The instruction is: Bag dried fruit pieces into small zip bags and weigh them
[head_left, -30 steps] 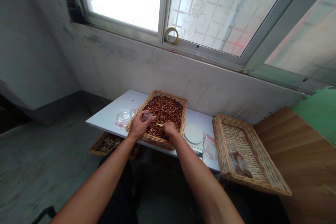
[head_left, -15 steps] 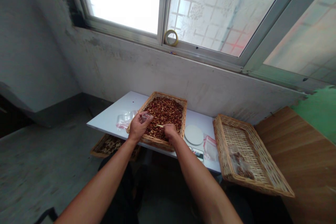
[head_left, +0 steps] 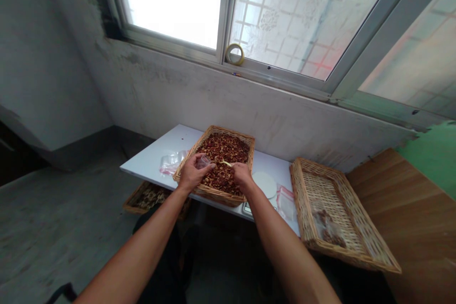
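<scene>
A wicker basket on the white table holds a layer of reddish-brown dried pieces, too small to name surely. Over its left side, my left hand is closed on a clear plastic bag. My right hand, above the basket's right side, grips a pale, slim spoon whose tip points left toward the bag. What the spoon carries is too small to make out. Just right of my right hand is a scale with a round white plate, its display partly behind my forearm.
Flat clear bags lie on the table at left, and red-edged bags at right. A second wicker basket holds filled bags. Below the table's left edge sits another basket of pale pieces. Tape rests on the windowsill.
My right hand has lifted slightly and shifted right with the spoon, which shows more clearly above the dried pieces. My left hand, with the bag, has moved a little to the right.
</scene>
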Motion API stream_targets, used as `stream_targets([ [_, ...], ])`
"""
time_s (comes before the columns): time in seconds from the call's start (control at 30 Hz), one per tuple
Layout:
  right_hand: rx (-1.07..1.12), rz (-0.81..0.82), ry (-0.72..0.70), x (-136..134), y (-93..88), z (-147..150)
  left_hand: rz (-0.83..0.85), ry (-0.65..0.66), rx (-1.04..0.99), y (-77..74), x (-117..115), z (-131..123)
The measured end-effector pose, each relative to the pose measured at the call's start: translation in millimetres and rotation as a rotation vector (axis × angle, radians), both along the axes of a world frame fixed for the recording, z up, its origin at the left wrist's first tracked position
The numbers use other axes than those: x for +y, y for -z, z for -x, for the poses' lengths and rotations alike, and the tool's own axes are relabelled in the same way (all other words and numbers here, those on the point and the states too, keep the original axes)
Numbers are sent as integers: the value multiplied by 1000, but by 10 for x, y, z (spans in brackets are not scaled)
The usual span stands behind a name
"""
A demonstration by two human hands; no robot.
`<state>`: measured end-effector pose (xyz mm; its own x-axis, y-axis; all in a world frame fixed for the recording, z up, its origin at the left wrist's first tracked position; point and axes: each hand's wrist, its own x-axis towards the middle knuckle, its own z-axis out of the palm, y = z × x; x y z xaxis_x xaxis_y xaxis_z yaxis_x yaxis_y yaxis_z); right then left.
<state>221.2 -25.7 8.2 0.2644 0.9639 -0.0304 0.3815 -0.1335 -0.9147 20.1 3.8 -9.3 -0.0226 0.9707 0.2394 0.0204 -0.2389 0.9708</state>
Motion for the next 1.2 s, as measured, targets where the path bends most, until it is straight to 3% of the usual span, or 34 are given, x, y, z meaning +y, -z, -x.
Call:
stream_targets([
  [0.27, 66, -48, -78, -104, -539, -79, -22, -32, 130, 17, -10, 10],
  [0.5, -399, -44, -179, -159, -826, 117, -53, -27, 211, 30, -11, 18],
  [0.6, -577, -115, -244, -244, -946, 240, -59, -24, 212, 25, -19, 22],
  [0.77, -698, -249, -310, -446, -1098, 351, -44, 14, 111, 7, -35, 25],
  [0.87, -662, -312, -267, -473, -1067, 287, -50, 23, 70, -4, -46, 14],
  [0.97, -571, -326, -159, -391, -912, 138, -40, 23, 29, -14, -53, -2],
  [1.2, -589, 24, 55, -202, -379, -162, -22, 5, -77, -76, -61, 6],
])
